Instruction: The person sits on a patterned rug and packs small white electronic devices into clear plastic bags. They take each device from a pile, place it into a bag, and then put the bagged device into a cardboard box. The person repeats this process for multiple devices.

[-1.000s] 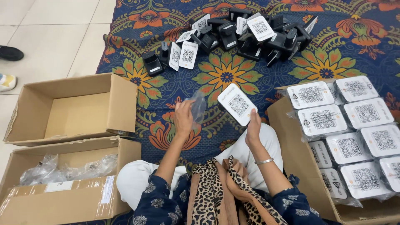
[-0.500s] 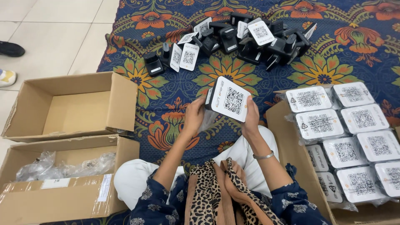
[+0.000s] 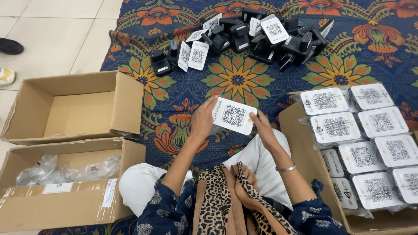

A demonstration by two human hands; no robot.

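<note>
Just above our lap, we hold a white rounded device [image 3: 234,116] between both hands, its flat face turned up. That face is white with rounded corners and carries a square black-and-white code patch in the middle, a small orange dot near its right edge and small marks along its left edge. Our left hand [image 3: 202,123] grips the left edge, fingers curled over the top corner, and a bit of clear plastic wrap shows below those fingers. Our right hand [image 3: 264,129] closes on the right edge with thumb and fingertips; a thin metal bangle [image 3: 286,168] sits on that wrist.

To the right of our right hand stands an open cardboard box [image 3: 300,143] packed with the same white devices [image 3: 361,130] in clear bags, faces up in rows. To the left of our left hand lie two more cardboard boxes: the nearer one [image 3: 65,204] holds crumpled clear plastic bags [image 3: 65,170], and the farther one [image 3: 74,106] stands open.

Beyond both hands, on the floral cloth [image 3: 237,80], lies a heap of black stands and white devices [image 3: 257,32], some tipped on edge. Far off to the left, on the tiled floor, a dark shoe [image 3: 11,45] shows.
</note>
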